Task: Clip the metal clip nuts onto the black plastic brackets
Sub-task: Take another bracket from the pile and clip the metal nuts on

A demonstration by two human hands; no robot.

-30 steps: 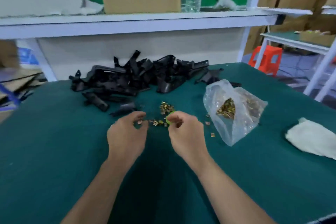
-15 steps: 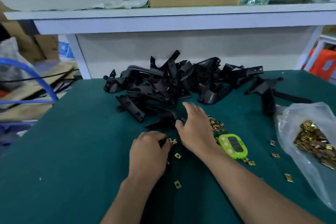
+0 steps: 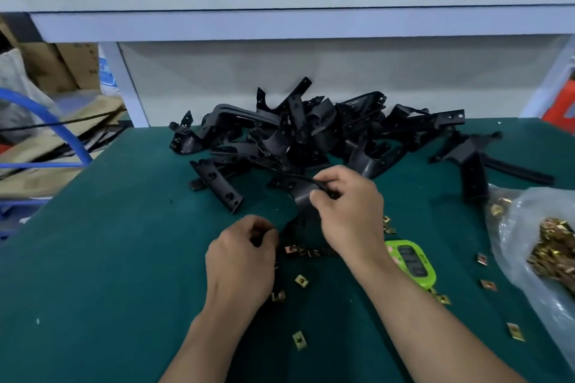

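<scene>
Two hands work over the green table (image 3: 93, 274); right hand (image 3: 350, 211) grasps a black bracket (image 3: 300, 193), thumb and fingers curled round its upper edge, at the near side of the bracket pile (image 3: 311, 134); left hand (image 3: 241, 261) sits just beside it, fingers curled inward, contents not discernible; loose clip nuts (image 3: 301, 280) lie scattered near both wrists; further nuts fill a clear bag (image 3: 513, 221) at right; green timer (image 3: 410, 261) lies beside the right forearm.
</scene>
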